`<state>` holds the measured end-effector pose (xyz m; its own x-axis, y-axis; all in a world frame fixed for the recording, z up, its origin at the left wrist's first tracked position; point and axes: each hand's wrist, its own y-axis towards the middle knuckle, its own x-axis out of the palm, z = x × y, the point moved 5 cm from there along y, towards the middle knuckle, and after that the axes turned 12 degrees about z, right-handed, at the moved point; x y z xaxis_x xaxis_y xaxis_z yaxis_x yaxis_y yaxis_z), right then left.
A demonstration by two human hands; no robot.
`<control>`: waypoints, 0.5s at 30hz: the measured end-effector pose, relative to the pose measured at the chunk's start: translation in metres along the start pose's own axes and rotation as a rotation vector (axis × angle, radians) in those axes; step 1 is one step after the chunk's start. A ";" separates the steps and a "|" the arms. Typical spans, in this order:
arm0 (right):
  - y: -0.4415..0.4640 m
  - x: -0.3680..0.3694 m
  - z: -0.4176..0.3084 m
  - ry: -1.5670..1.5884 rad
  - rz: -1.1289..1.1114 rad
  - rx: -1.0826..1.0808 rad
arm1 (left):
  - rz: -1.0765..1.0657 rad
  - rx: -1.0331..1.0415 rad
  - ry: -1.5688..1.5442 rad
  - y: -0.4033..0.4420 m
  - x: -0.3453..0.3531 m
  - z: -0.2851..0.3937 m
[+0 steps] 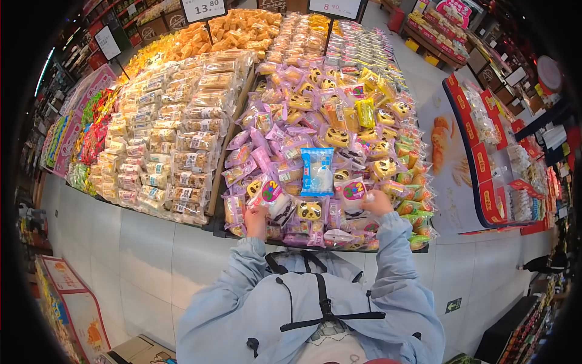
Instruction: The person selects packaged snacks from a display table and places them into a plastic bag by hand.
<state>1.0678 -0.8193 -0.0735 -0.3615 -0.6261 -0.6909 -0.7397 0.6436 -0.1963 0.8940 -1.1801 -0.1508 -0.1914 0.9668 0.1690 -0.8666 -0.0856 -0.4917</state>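
Note:
My left hand (256,221) is closed on a clear packet with a pink and green label (271,192), at the front left of the pile of purple-wrapped snacks. On the right, my right hand (379,204) grips a similar labelled packet (353,190) by its edge. Between and above the hands lies a blue and white packet (317,171) on top of the pile. A panda-face packet (310,210) shows between the two hands. Yellow packets (365,113) lie farther back. Parts of my fingertips are hard to make out against the wrappers.
Rows of clear-wrapped pastries (197,142) fill the section to the left, behind a dark divider (230,145). Price signs (205,9) stand at the back. Orange-green packets (416,194) line the right edge. Another red-edged display (479,164) stands across the aisle.

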 end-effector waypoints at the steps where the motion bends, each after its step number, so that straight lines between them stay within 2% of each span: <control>1: -0.001 -0.001 0.006 0.031 0.014 0.006 | -0.005 -0.016 0.011 -0.003 0.001 0.007; 3: -0.004 -0.003 0.015 0.097 0.046 0.019 | -0.020 -0.045 0.036 -0.011 0.005 0.028; 6: -0.020 -0.008 0.014 0.447 0.094 0.043 | -0.054 0.221 0.301 0.001 -0.005 0.059; 9: -0.041 -0.010 -0.009 0.770 0.158 0.146 | -0.152 0.196 0.201 -0.029 0.007 0.106; 11: -0.044 0.004 -0.016 0.702 0.154 0.157 | -0.339 0.044 0.253 -0.040 0.020 0.110; 14: -0.052 0.031 -0.021 0.704 0.083 0.143 | -0.597 -0.013 0.095 -0.068 0.063 0.092; 15: -0.054 0.040 -0.025 0.723 0.049 0.130 | -0.705 -0.040 0.183 -0.067 0.071 0.073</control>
<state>1.0794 -0.8899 -0.0731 -0.7099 -0.7000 -0.0782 -0.6560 0.6975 -0.2885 0.9050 -1.1229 -0.0437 0.4892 0.8139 0.3136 -0.7372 0.5780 -0.3500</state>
